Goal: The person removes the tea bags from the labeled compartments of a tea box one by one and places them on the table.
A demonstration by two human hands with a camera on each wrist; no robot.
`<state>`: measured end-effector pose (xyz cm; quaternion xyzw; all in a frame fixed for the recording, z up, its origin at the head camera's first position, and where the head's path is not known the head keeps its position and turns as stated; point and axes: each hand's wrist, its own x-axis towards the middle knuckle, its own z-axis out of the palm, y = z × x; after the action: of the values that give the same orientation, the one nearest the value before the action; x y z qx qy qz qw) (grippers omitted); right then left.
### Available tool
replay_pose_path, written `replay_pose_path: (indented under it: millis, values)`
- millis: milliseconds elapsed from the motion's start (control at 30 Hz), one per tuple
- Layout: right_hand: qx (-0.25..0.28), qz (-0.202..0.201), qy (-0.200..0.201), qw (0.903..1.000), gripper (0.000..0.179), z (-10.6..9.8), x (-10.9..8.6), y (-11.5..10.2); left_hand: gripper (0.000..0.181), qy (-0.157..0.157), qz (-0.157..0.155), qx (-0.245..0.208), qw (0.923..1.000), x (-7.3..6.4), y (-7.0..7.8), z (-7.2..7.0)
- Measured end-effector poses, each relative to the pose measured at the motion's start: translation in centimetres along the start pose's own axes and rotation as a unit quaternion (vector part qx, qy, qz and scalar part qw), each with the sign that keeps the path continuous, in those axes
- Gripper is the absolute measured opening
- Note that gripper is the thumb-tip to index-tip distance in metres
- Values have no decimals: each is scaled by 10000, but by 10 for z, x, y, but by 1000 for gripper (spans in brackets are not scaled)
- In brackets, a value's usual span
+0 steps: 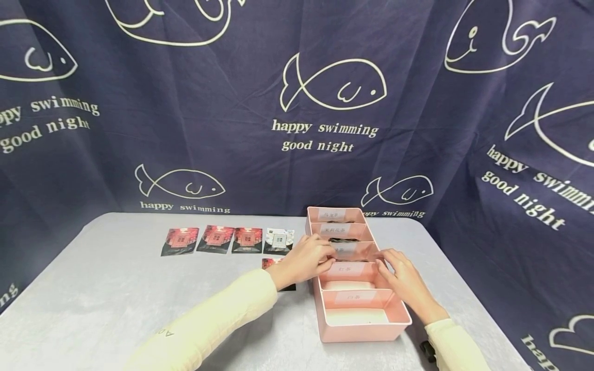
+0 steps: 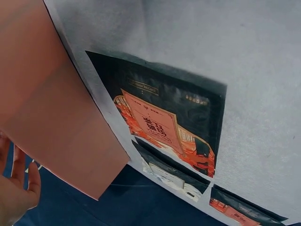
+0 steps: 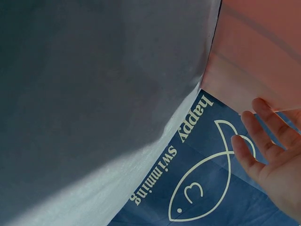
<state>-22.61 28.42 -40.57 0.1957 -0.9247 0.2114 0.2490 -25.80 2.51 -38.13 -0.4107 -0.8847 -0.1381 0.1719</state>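
Observation:
A long pink divided box (image 1: 362, 332) stands on the table, its dividers carrying white paper labels. My left hand (image 1: 303, 260) reaches over the left rim near the middle compartments, with loosely bent fingers. Opposite it, my right hand (image 1: 406, 275) has its fingertips at the right rim; the right wrist view shows these fingers spread and relaxed. Neither hand visibly holds anything. Dark sachets (image 1: 343, 240) poke up in the farther compartments, while the two nearest show bare bottoms. Partly beneath the left forearm lies a red and black sachet (image 2: 160, 117).
Left of the box, a row holds several red and black sachets (image 1: 215, 238) and a white and black one (image 1: 279, 239). A small black object (image 1: 428, 351) is beside the right sleeve. Behind the table (image 1: 106, 304) hangs a dark blue fish-print cloth (image 1: 241, 103).

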Motion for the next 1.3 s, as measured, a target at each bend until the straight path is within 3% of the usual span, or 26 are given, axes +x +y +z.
replay_pose_path:
  millis: [433,767,1300]
  values:
    - [25,-2,-19,10000,15,1,0,0,7,527,-34,139,9985,-2,-1,3]
    - [29,-38,-3,10000,14,1,0,0,4,925,-113,-11,9956,-4,-2,-1]
    - [12,-40,-29,10000,15,0,0,2,5,1769,-119,-309,9837,1,-5,-15]
